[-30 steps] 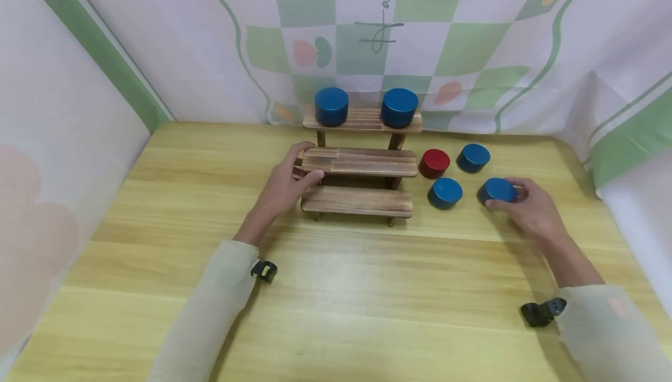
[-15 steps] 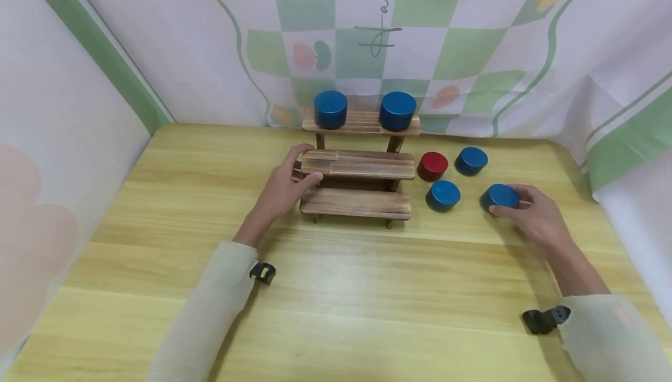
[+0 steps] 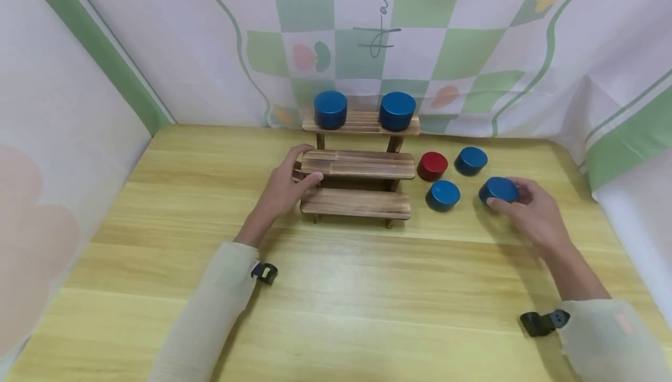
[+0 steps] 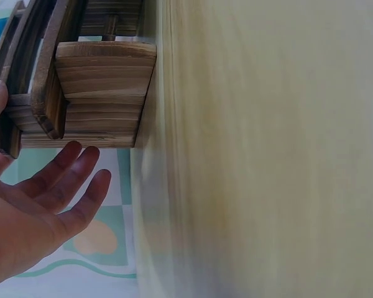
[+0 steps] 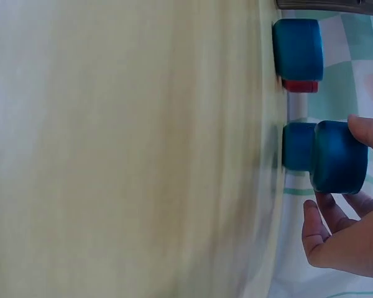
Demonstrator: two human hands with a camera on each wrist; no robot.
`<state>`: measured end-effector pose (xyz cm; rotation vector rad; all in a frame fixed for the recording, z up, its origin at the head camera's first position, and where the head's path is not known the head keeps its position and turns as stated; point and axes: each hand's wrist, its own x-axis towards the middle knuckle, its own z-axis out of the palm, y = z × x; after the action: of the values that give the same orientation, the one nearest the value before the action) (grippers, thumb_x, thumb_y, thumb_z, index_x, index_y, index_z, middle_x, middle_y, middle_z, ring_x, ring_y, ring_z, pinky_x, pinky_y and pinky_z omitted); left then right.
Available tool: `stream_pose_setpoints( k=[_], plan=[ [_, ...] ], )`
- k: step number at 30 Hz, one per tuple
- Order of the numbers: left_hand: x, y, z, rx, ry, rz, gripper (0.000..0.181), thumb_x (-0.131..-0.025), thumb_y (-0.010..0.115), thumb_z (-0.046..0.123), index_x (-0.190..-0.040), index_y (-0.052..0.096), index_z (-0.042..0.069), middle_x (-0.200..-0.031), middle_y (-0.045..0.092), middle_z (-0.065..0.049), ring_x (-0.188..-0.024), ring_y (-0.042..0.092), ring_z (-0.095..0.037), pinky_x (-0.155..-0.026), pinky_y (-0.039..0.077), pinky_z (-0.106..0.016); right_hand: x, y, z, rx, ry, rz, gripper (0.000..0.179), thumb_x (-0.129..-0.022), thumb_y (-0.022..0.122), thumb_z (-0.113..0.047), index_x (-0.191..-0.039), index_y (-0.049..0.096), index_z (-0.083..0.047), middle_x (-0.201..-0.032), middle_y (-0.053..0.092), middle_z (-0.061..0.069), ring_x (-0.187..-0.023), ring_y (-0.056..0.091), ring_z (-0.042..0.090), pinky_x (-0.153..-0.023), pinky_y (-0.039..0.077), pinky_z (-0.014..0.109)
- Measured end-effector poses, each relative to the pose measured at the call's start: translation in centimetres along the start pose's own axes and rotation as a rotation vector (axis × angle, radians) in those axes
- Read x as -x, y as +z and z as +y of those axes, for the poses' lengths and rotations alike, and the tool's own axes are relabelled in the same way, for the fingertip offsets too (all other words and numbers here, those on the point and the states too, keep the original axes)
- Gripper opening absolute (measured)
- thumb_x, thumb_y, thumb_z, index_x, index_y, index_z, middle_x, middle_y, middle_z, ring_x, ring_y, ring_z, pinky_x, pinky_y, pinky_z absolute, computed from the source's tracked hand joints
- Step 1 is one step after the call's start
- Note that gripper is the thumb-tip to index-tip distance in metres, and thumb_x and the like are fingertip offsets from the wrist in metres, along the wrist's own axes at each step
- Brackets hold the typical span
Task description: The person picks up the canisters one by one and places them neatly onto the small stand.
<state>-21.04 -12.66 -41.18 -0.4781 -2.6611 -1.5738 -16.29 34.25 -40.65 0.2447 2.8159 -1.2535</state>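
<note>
My left hand [image 3: 286, 186] grips the left end of the middle shelf of a three-tier wooden display stand [image 3: 359, 164], thumb at its front edge and a finger behind. In the left wrist view the other fingers spread beside the stand [image 4: 105, 87], apart from it. My right hand [image 3: 538, 213] pinches a blue round block [image 3: 497, 189] between thumb and fingers. The right wrist view shows this blue block [image 5: 340, 156] raised off the table. Two blue blocks, one left [image 3: 331, 109] and one right [image 3: 397, 111], stand on the top shelf.
Right of the stand, a red round block [image 3: 433, 165] and two more blue ones, a rear one [image 3: 471, 161] and a front one [image 3: 443, 195], sit on the wooden table [image 3: 336, 288]. A patterned curtain [image 3: 362, 49] hangs behind the table's back edge.
My right hand has lifted the blue block slightly off the table, after a small shift towards me. My left hand keeps its hold on the stand.
</note>
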Motion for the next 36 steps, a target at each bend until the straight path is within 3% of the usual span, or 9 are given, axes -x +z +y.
stream_pose_setpoints(
  k=[2,5,9,16,25,30,36],
  plan=[
    [0.0,0.0,0.0,0.003,-0.003,-0.002,0.062,-0.098,0.065,0.04,-0.15,0.037,0.021,-0.123,0.058,-0.019,-0.099,0.062,-0.028,-0.079,0.054,-0.044,0.1,0.1,-0.3,-0.01,-0.016,0.031,0.077,-0.095,0.068,-0.04,-0.151,0.036,0.002,-0.137,0.045,0.022,-0.114,0.044,0.027,-0.076,0.039,0.015],
    [0.1,0.1,0.0,0.007,-0.005,-0.005,0.062,-0.098,0.065,0.04,-0.15,0.037,0.022,-0.123,0.058,-0.018,-0.099,0.062,-0.028,-0.079,0.054,-0.044,0.3,0.3,-1.0,-0.029,-0.039,0.072,0.075,-0.094,0.07,-0.038,-0.15,0.039,0.001,-0.133,0.047,0.016,-0.108,0.045,0.017,-0.076,0.039,0.009],
    [0.0,0.2,-0.2,0.007,-0.002,-0.003,0.062,-0.098,0.065,0.039,-0.15,0.038,0.021,-0.121,0.059,-0.018,-0.099,0.063,-0.028,-0.079,0.054,-0.043,0.6,0.3,-2.0,-0.037,-0.066,0.104,0.074,-0.094,0.07,-0.038,-0.15,0.038,0.0,-0.134,0.048,0.017,-0.108,0.045,0.015,-0.078,0.038,0.005],
    [0.0,0.3,-0.3,0.014,-0.002,0.003,0.061,-0.098,0.066,0.037,-0.15,0.038,0.02,-0.117,0.061,-0.018,-0.098,0.063,-0.028,-0.079,0.054,-0.043,1.4,0.4,-4.1,-0.042,-0.066,0.1,0.078,-0.094,0.069,-0.041,-0.154,0.033,-0.006,-0.141,0.045,0.024,-0.112,0.044,0.022,-0.078,0.038,0.008],
    [0.0,0.4,-0.3,0.027,-0.007,0.006,0.06,-0.098,0.066,0.038,-0.149,0.038,0.025,-0.112,0.063,-0.015,-0.096,0.064,-0.025,-0.077,0.055,-0.042,2.2,1.0,-6.3,-0.084,-0.159,0.09,0.068,-0.093,0.073,-0.033,-0.145,0.043,-0.002,-0.129,0.051,0.007,-0.11,0.046,0.012,-0.081,0.039,0.009],
    [0.0,0.3,-0.3,0.036,-0.004,0.007,0.06,-0.098,0.066,0.038,-0.15,0.038,0.024,-0.111,0.063,-0.015,-0.096,0.064,-0.026,-0.078,0.054,-0.042,2.7,1.6,-7.9,-0.109,-0.192,0.064,0.067,-0.093,0.073,-0.031,-0.147,0.043,-0.004,-0.135,0.05,0.009,-0.114,0.046,0.014,-0.084,0.04,0.011],
    [0.0,0.2,-0.1,0.039,-0.002,0.012,0.06,-0.098,0.066,0.039,-0.15,0.038,0.025,-0.109,0.063,-0.014,-0.097,0.063,-0.026,-0.079,0.053,-0.043,3.2,2.3,-10.0,-0.119,-0.235,0.041,0.066,-0.093,0.073,-0.031,-0.146,0.043,-0.006,-0.139,0.05,0.011,-0.12,0.045,0.022,-0.09,0.04,0.021]
  ],
)
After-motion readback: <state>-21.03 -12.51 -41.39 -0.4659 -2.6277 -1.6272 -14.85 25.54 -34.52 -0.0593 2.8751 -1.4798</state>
